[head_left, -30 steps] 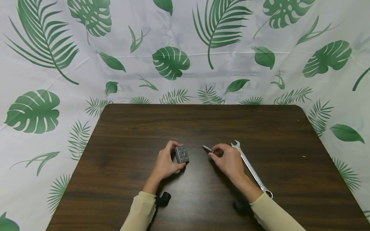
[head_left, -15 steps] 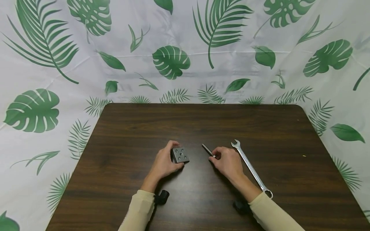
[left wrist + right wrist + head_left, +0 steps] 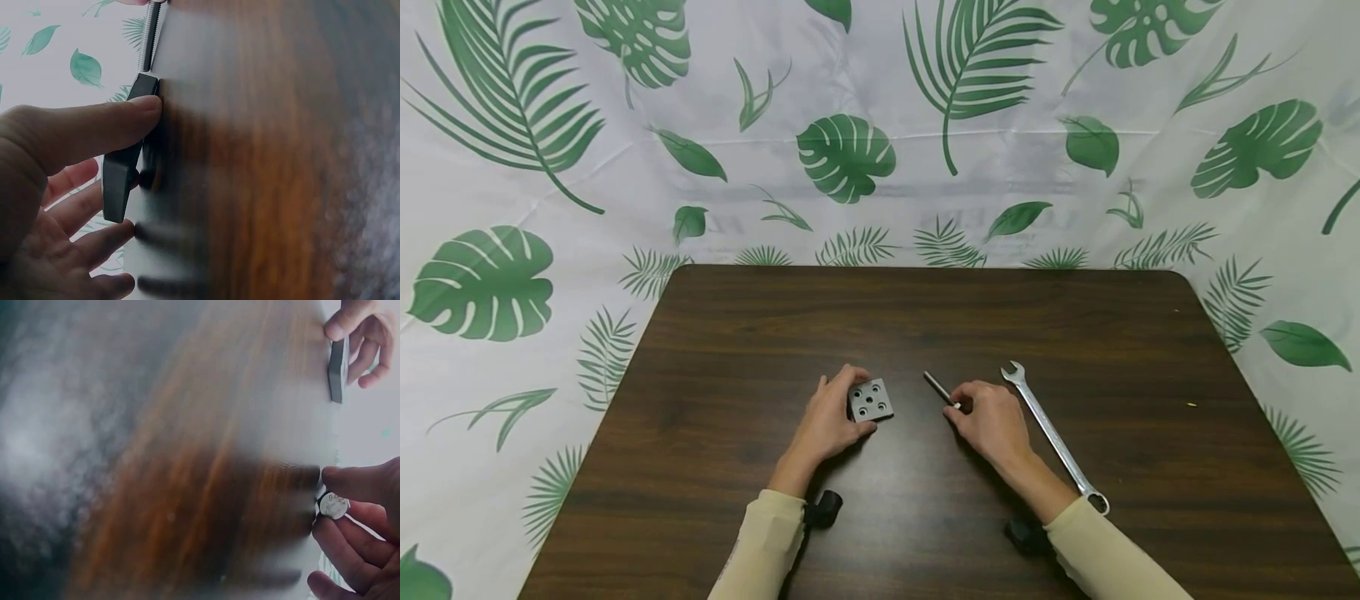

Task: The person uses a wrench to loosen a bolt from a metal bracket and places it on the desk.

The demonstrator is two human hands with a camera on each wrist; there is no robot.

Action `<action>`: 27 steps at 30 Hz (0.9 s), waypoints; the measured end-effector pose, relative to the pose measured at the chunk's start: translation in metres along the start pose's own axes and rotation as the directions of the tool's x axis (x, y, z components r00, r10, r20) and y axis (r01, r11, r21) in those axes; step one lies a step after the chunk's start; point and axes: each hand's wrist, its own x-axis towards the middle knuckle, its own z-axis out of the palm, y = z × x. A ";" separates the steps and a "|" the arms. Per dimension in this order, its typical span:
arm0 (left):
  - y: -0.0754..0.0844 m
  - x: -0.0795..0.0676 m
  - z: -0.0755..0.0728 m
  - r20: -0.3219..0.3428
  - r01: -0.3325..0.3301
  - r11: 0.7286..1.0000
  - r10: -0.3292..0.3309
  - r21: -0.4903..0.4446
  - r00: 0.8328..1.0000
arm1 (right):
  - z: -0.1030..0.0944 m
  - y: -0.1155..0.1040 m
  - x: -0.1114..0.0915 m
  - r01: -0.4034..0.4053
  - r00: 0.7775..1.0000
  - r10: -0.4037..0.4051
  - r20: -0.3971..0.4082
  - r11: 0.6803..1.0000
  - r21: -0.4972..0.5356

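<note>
My left hand (image 3: pixel 829 421) grips a square grey metal block (image 3: pixel 871 400) by its edges, thumb at the near side and fingers at the far side. Several round holes show in the block's upper face. In the left wrist view the block (image 3: pixel 119 178) is seen edge-on, tilted close over the table. To the right, my right hand (image 3: pixel 996 422) pinches a bolt (image 3: pixel 937 385) near its head between thumb and fingers. Its shank points away and to the left, and threads show on the bolt (image 3: pixel 150 37) in the left wrist view. The bolt's round-looking head (image 3: pixel 334 505) faces the right wrist camera.
A silver combination wrench (image 3: pixel 1051 429) lies slantwise just right of my right hand, its ring end beside the sleeve. The dark wood-grain table (image 3: pixel 760 325) ends at a leaf-print curtain (image 3: pixel 880 167). A tiny yellow speck (image 3: pixel 1191 405) lies at the right.
The block has tipped in my left hand, so its holed face now turns more upward. The bolt has swung, showing more of its shank. The wrench has stayed put.
</note>
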 end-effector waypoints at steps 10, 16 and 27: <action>0.001 -0.001 0.000 0.011 0.028 1.000 -0.028 0.007 1.000 | -0.001 0.000 -0.001 -0.020 1.000 0.020 0.022 1.000 -0.020; 0.000 -0.001 0.000 0.013 0.033 0.999 -0.033 -0.002 0.999 | -0.001 0.002 -0.001 -0.024 0.999 0.025 0.027 0.999 -0.045; 0.003 -0.004 -0.007 0.056 0.056 0.996 -0.052 -0.066 0.997 | -0.001 0.005 -0.002 -0.052 0.998 0.054 0.023 0.995 -0.089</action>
